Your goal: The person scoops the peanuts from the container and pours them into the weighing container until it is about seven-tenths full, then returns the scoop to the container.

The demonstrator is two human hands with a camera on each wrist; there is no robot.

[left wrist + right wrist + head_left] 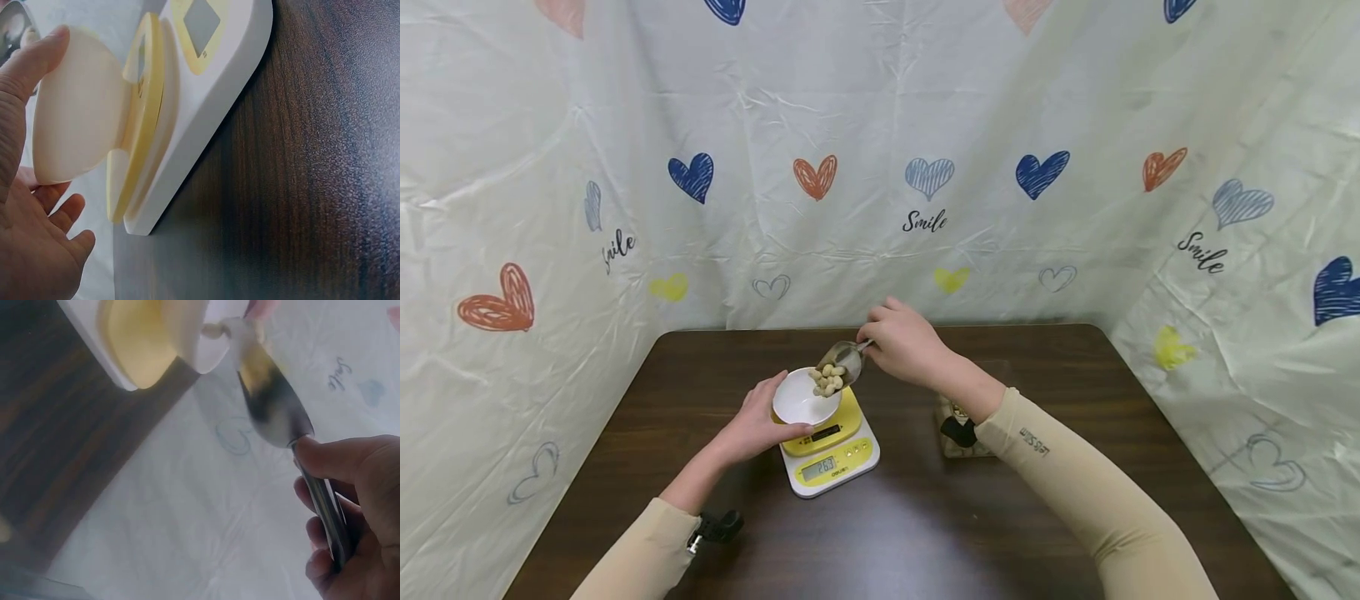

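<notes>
A yellow-and-white Deli digital scale (833, 469) is placed on the dark wooden table (910, 533); to its right, a clear container (964, 452) is partly hidden by the right arm. On the scale, a white bowl (797, 407) is held between thumb and fingers of the left hand (762, 423). Above it, a metal scoop (849, 358) bearing pale nuts (828, 381) is tilted, its handle gripped by the right hand (904, 340). Behind, a heart-printed sheet (865, 250) is hung.

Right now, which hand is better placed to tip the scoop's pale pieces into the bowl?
Probably the right hand: it holds the metal scoop by its handle, with the pale pieces at the rim of the white bowl. The left hand is occupied, gripping the bowl.
</notes>
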